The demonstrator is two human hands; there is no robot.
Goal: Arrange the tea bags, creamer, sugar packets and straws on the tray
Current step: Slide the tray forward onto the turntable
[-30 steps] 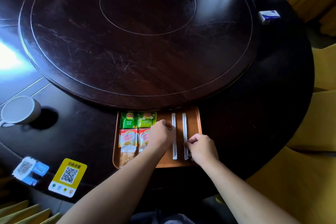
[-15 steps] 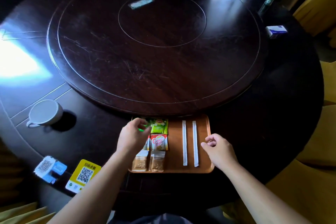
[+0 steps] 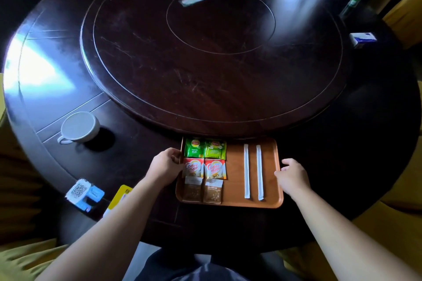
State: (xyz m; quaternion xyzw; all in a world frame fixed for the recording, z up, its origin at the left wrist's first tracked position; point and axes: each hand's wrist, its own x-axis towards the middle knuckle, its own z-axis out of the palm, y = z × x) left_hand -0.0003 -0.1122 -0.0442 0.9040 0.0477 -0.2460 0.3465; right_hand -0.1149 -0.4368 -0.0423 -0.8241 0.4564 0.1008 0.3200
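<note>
An orange-brown tray (image 3: 230,203) lies at the table's near edge. Its left half holds two green tea bags (image 3: 194,148) in the back row, two red-and-white creamer packets (image 3: 214,169) in the middle and two brown sugar packets (image 3: 212,190) in front. Two white wrapped straws (image 3: 246,170) lie parallel on the right half. My left hand (image 3: 165,165) is curled around the tray's left rim, its thumb by the creamer. At the opposite side, my right hand (image 3: 292,175) closes on the right rim.
Just behind the tray rises the dark turntable (image 3: 212,57). A white cup (image 3: 78,126) stands at the left. QR code cards (image 3: 83,191) and a yellow card (image 3: 120,196) lie near left. A small box (image 3: 363,39) and a bottle (image 3: 352,2) sit far right.
My left hand left the packets and went to the tray's left rim. My right hand came off the straws and moved to the right rim. The view pulled back.
</note>
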